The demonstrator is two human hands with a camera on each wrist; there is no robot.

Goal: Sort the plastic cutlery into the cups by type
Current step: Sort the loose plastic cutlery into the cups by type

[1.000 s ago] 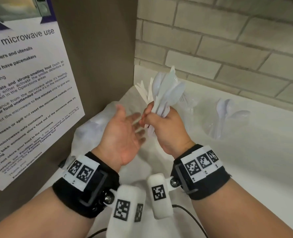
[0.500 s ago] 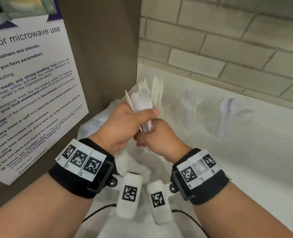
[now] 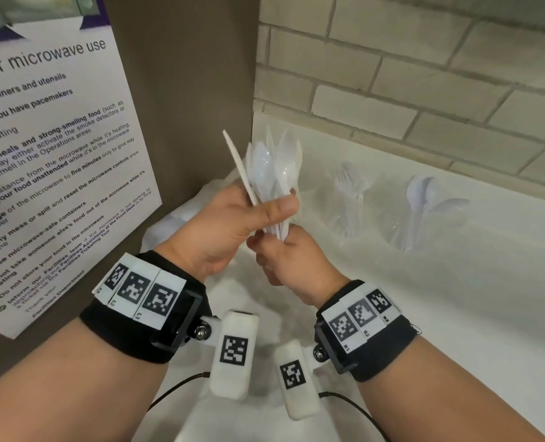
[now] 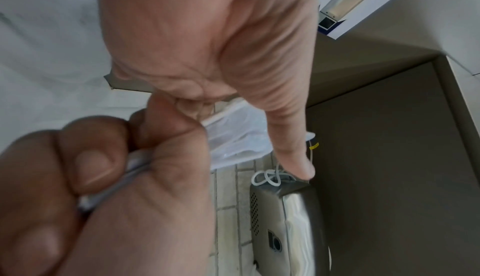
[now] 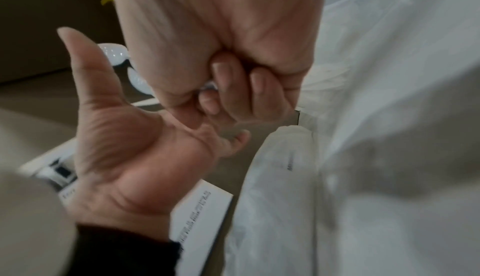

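Observation:
A bundle of white plastic cutlery (image 3: 274,167) stands upright between both hands, with spoon bowls on top and a knife (image 3: 237,164) sticking out to the left. My left hand (image 3: 264,212) pinches the bundle's middle, thumb across its front. Below it, my right hand (image 3: 274,247) is curled round the handle ends. The left wrist view shows the bundle (image 4: 233,136) between my thumb and my right hand (image 4: 103,177). In the right wrist view my right hand (image 5: 228,87) is a closed fist. Against the wall stand a clear cup with forks (image 3: 347,199) and a clear cup with spoons (image 3: 424,205).
A microwave-use poster (image 3: 41,154) hangs on the brown panel close at my left. A crumpled white plastic bag (image 3: 248,298) lies on the white counter (image 3: 456,314) under my hands. Behind is a brick wall (image 3: 424,74). A silver appliance (image 4: 285,218) shows in the left wrist view.
My left hand was open beside the bundle and has now closed on it. The bundle moved left and a little up. My right hand slid down to the handle ends.

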